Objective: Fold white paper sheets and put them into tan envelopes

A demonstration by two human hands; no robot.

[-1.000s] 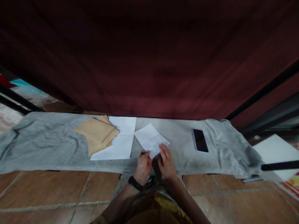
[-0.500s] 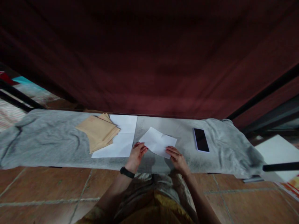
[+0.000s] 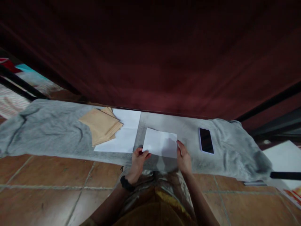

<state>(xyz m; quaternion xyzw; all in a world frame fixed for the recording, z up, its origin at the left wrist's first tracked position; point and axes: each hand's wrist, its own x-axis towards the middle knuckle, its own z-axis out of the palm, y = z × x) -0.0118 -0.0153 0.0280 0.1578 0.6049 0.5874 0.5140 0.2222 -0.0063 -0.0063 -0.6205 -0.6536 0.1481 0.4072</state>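
A white sheet of paper (image 3: 160,142), apparently folded, is held level between my two hands over the grey cloth. My left hand (image 3: 139,159) pinches its near left corner, thumb on top. At the right edge, my right hand (image 3: 183,156) grips the paper between thumb and fingers. Left of it lies a larger white sheet (image 3: 129,131) flat on the cloth. Several brown paper envelopes (image 3: 101,124) are fanned in a pile partly over that sheet. To the right of my right hand rests a phone (image 3: 206,141) with a dark screen.
The grey cloth (image 3: 54,125) covers a long narrow surface, rumpled at both ends. Dark red fabric (image 3: 150,69) hangs behind it. Black bars (image 3: 270,103) stand at both sides. A white board or sheet (image 3: 285,158) is at the far right, above the tiled floor (image 3: 47,175).
The paper has turned from a slanted position to nearly square with me. My right hand has moved from its near edge to its right edge. The camera view has shifted slightly.
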